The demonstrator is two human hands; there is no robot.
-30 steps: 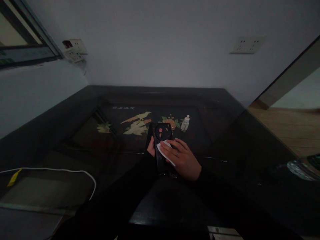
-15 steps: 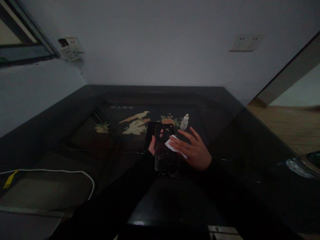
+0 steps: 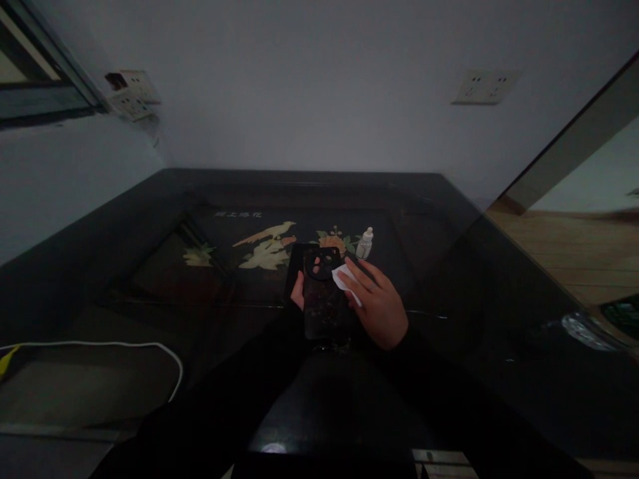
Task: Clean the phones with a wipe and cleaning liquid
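My left hand (image 3: 298, 290) is closed around a dark, see-through phone case (image 3: 325, 309) from its left side and from behind. Skin shows through the round camera cutout at the top. Against the upper right of the case, my right hand (image 3: 378, 303) presses a white tissue (image 3: 344, 278) under its fingers, which lie closer together than spread; one bears a ring. Partly hidden behind the case is a flat black object (image 3: 295, 263), perhaps a phone. Just beyond my right fingers, a small dropper bottle (image 3: 365, 243) with a white top stands upright.
The glossy dark table (image 3: 424, 219) bears a bird and flower picture and meets the wall at the back. A white cable (image 3: 124, 343) curves at the left. A clear bottle (image 3: 592, 331) lies at the right edge. Sockets (image 3: 484, 87) sit on the wall.
My right hand's fingers have drawn closer together, and the tissue under them sits nearer the case's right edge. My left hand keeps its hold. The whole view has shifted slightly.
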